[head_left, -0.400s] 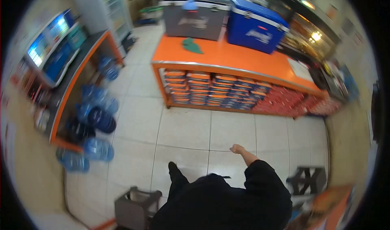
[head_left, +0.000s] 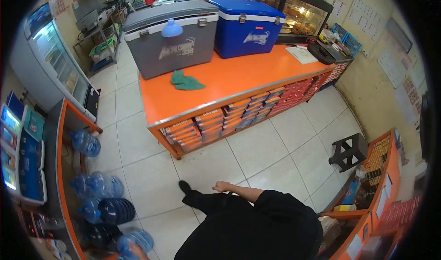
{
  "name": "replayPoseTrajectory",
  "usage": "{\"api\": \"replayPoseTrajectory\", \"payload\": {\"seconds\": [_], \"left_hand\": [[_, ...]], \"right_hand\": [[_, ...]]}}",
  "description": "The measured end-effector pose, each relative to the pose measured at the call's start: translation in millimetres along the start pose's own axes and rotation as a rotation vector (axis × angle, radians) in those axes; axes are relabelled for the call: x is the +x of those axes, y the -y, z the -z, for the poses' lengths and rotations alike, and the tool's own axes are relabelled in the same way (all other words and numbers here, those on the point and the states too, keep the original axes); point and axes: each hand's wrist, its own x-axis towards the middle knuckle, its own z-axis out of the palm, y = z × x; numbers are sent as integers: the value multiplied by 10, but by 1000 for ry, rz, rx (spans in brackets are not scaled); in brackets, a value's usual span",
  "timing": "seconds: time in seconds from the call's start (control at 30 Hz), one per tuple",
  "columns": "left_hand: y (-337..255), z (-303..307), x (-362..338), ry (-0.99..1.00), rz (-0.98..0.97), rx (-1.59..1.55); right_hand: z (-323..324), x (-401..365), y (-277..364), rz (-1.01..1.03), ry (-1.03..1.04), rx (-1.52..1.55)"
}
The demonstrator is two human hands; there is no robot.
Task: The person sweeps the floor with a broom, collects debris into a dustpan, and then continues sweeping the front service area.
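My right hand (head_left: 223, 186) hangs in front of my dark clothing with its fingers curled closed, and nothing shows in it. Below it the tiled floor (head_left: 271, 168) and my dark shoe (head_left: 184, 186) are in view. My left hand (head_left: 137, 250) shows only as a blurred bit at the bottom edge, overlapping a clear blue water jug (head_left: 143, 241); its fingers are not distinct. Ahead stands an orange table (head_left: 239, 78) bearing a grey cooler box (head_left: 183, 39), a blue cooler box (head_left: 250, 33) and a green cloth (head_left: 186, 81).
Stacked boxes (head_left: 216, 120) fill the shelf under the table. Several water jugs (head_left: 105, 184) stand at left beside a counter (head_left: 57, 145). A glass-door fridge (head_left: 59, 60) is behind them. On the right are a dark stool (head_left: 350, 152) and an orange shelf unit (head_left: 353, 214).
The view has turned right and come nearer the orange table. My right arm has swung left across my body. A blurred bit of my left hand has come into view at the bottom.
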Motion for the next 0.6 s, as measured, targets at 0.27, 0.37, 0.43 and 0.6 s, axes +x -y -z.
{"api": "replayPoseTrajectory", "payload": {"seconds": [0.27, 0.37, 0.43, 0.6], "left_hand": [[-3137, -1688, 1821, 504, -363, 55], [-2373, -1679, 2426, 488, -579, 279], [-1498, -1744, 2717, 254, 333, -59], [-2126, -2390, 3946, 496, 569, 320]], "right_hand": [[300, 2515, 2500, 308, -44, 20], [816, 3234, 4023, 467, 100, 76], [1388, 3559, 4607, 534, 138, -10], [2362, 5279, 4985, 510, -93, -90]]}}
